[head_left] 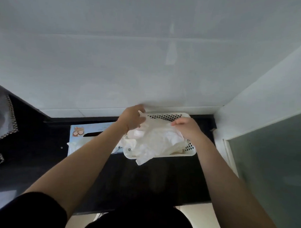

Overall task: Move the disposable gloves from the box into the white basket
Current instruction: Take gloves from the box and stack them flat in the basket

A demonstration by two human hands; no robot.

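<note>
We see both hands over the white perforated basket, holding up 1 sheet of thin, translucent disposable gloves between them. The left hand has its fingers curled around the sheet's far left edge; the right hand pinches the far right edge with bent fingertips. Below the fingers, more crumpled gloves fill the basket, and 1 corner spills over its near rim. The light blue glove box lies just left of the left wrist, touching the basket's side, with a glove poking out of its dark slot. Everything rests on a black countertop against a pale wall.
</note>
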